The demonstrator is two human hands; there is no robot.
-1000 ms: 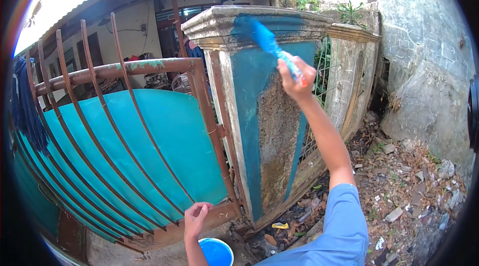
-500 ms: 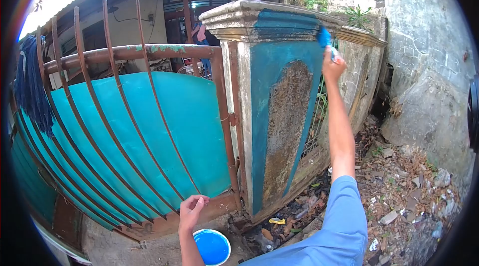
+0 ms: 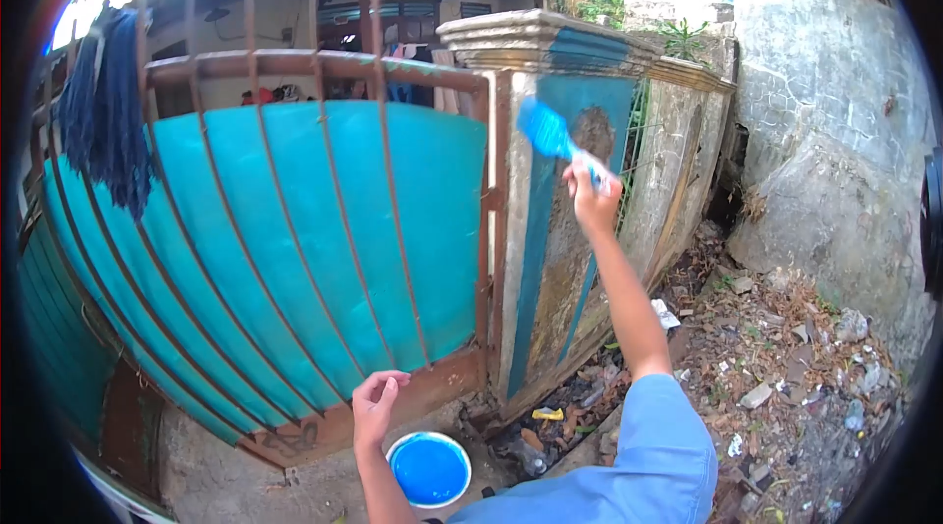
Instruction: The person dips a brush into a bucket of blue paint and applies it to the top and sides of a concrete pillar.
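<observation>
While the right hand held the brush by its handle, fingers closed around it, the bristles tilted up and leftward at the pillar, contact unclear. The brush looked light, probably stiff in the handle and soft at the bristles, perhaps slippery where paint had smeared, so the lower handle seemed the best grip. The right arm reached forward and up, nearly straight; the left hand, half-curled, apparently held nothing near the paint bucket
</observation>
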